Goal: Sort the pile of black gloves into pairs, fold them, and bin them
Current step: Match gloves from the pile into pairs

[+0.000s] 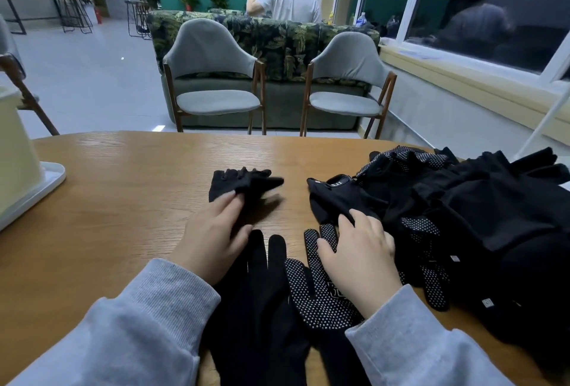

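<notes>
- Sorting looks barely begun: the big heap of black fabric gloves (468,216) sits unsorted on the brown wooden desk (123,194), filling its right side.
- No folded pair shows anywhere, and the cream plastic bin (15,154) stands at the desk's left edge, well apart from the heap; its inside is hidden.
- Left hand (212,240) pinches a small black fingerless glove (243,183), left of the heap and blurred.
- Right hand (361,259) rests with curled fingers on the heap's near edge; whether its grip holds anything I cannot tell.
- Between the hands, nearer the wearer than the heap, lie a plain black full-finger glove (262,308) and a white-dotted black glove (320,296), side by side and mismatched.
- Pairing, folding and binning all seem left to do.
</notes>
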Available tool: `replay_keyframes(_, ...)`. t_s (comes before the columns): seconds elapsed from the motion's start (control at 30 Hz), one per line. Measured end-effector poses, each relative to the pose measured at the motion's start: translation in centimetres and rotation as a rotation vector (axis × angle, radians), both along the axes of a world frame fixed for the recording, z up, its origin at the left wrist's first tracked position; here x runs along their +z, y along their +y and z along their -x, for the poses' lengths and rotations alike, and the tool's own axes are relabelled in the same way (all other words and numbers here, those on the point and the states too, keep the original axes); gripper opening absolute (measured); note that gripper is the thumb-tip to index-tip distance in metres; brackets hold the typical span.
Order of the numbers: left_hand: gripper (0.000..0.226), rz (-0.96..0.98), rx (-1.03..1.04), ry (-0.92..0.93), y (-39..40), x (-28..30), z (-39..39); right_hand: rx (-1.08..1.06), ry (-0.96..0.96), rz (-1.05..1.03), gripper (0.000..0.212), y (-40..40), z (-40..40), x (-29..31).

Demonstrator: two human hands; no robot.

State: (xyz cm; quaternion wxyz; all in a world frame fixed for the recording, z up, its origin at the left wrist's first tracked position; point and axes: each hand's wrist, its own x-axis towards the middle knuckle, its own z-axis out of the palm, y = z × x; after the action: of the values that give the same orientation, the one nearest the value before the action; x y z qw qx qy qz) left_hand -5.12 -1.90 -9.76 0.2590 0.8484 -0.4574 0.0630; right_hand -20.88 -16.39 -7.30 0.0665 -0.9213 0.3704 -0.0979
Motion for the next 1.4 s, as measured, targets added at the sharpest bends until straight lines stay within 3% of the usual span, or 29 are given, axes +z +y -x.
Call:
replay_keyframes(0.1,0.057,0.212,0.024,0.298,0.3,0.7,0.1,0.012,-0.005,0.000,0.054,0.0,0.1,-0.1)
replay_keyframes(0.17,0.065,0.188,0.067,0.339,0.5,0.9,0.3,0.018,-0.011,0.005,0.055,-0.1,0.2,-0.2)
replay_keyframes(0.23,0.068,0.115,0.111,0.283,0.7,0.9,0.5,0.023,-0.014,0.005,0.057,-0.1,0.3,-0.2)
replay_keyframes(0.3,0.057,0.083,0.154,0.164,1.0,0.8,0.5,0.024,-0.018,0.004,0.058,-0.1,0.3,-0.3)
replay_keyframes(0.47,0.016,0.276,0.156,-0.132,1.6,1.1,-0.1,-0.012,-0.096,0.065,0.056,0.0,0.3,0.1)
replay_keyframes(0.53,0.033,0.241,0.154,-0.115,1.6,1.1,-0.1,-0.034,-0.158,0.103,0.056,0.1,0.2,0.4)
replay_keyframes(0.63,0.073,-0.056,0.163,-0.047,1.2,-0.1,-0.6,-0.013,-0.233,0.118,0.058,0.1,0.2,0.5)
replay_keyframes(0.73,0.073,-0.176,0.160,0.011,1.0,-0.5,-1.0,0.043,-0.341,0.113,0.056,-0.2,-0.1,-0.1)
replay_keyframes(0.93,0.053,0.010,0.119,0.053,0.8,-0.1,-1.0,0.174,-0.522,0.095,0.061,-0.2,-0.4,-0.4)
replay_keyframes(1.07,0.045,0.034,0.174,0.012,0.6,-0.3,-2.0,0.232,-0.596,0.080,0.060,0.0,-0.3,-0.1)
replay_keyframes(1.17,0.024,0.102,0.155,0.002,0.7,-0.1,-2.5,0.298,-0.647,0.023,0.063,0.0,-0.2,0.0)
replay_keyframes(1.33,0.014,0.584,0.268,0.211,1.0,0.9,-1.7,0.443,-0.703,-0.032,0.059,0.3,-0.3,0.2)
replay_keyframes(1.4,0.014,0.593,0.315,0.102,1.2,1.3,-1.3,0.467,-0.709,-0.043,0.056,0.4,-0.3,0.2)
